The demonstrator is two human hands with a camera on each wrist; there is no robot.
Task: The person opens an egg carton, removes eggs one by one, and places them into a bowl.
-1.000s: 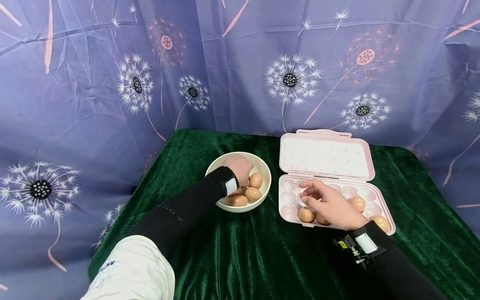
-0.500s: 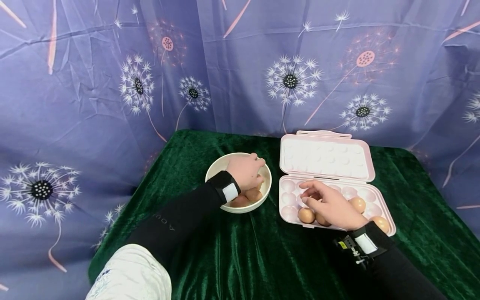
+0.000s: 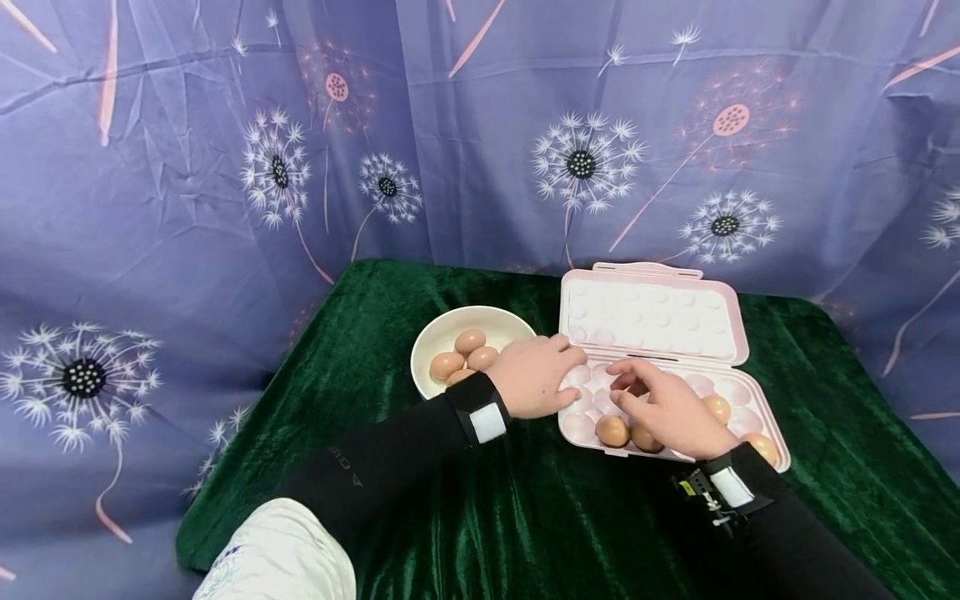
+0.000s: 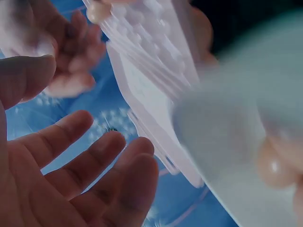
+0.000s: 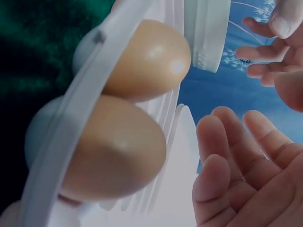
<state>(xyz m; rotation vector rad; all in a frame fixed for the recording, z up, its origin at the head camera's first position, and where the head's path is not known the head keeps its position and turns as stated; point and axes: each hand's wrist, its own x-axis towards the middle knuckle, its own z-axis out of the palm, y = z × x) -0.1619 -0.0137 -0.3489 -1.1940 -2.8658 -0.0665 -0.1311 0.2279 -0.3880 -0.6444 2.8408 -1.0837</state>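
My left hand [image 3: 536, 379] hovers between a cream bowl [image 3: 431, 342] and a pink-white egg carton [image 3: 579, 427] with its lid raised. In the left wrist view, the left hand's fingers [image 4: 71, 132] are loosely bent, with nothing in the palm. My right hand [image 3: 667, 412] is over the carton, fingers relaxed and holding nothing; it hides some cups. Several brown eggs sit in the carton, among them a front-row egg [image 3: 612, 431] and one farther right [image 3: 716, 408]. Inside the bowl lie several more eggs, including a back one [image 3: 470, 340]; the left hand and wrist cover part of the bowl.
A dark green velvet cloth [image 3: 465, 517] covers the table. The raised carton lid [image 3: 652, 317] leans toward the purple dandelion-print curtain [image 3: 480, 167] behind. In the right wrist view two eggs [image 5: 118, 146] stand close by the hand.
My left hand has come out of the bowl and moved right to the carton's left edge, uncovering eggs in the bowl. The right hand has stayed nearly still.
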